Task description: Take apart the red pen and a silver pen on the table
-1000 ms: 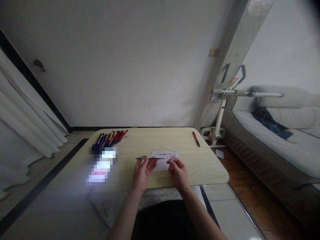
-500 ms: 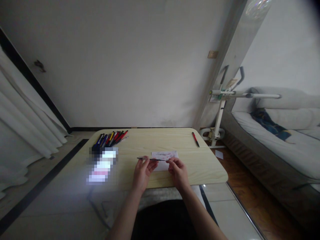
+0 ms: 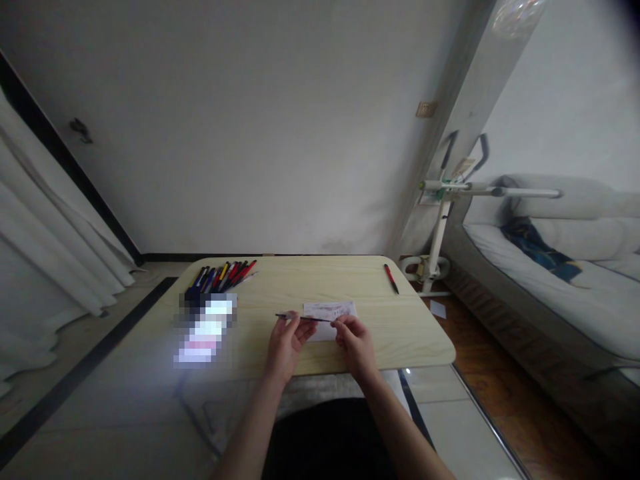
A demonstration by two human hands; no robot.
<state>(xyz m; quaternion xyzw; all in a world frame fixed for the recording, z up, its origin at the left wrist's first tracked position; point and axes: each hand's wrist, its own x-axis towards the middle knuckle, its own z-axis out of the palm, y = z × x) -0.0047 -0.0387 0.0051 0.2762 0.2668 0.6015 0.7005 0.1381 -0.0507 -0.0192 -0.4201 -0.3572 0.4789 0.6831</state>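
A thin dark pen (image 3: 321,320), perhaps only its refill, is held nearly level above the table. My left hand (image 3: 286,343) pinches it near its left end between thumb and fingers, palm turned partly up. At the other end, the fingertips of my right hand (image 3: 354,339) are closed on the tip, which they hide. Beneath and just behind the hands lies a white sheet of paper (image 3: 327,310) with reddish and dark scribbles on its far part. Both hands hover near the table's front edge.
The pale wood table (image 3: 310,280) has rounded corners. A pile of pens and markers (image 3: 220,275) lies at its back left, beside a bright, pixelated patch (image 3: 207,330). One red and black pen (image 3: 391,279) lies at the back right. A white exercise machine (image 3: 440,227) and sofa stand to the right.
Almost nothing differs. The hands and the pen stay in place, with only a very slight shift of the view.
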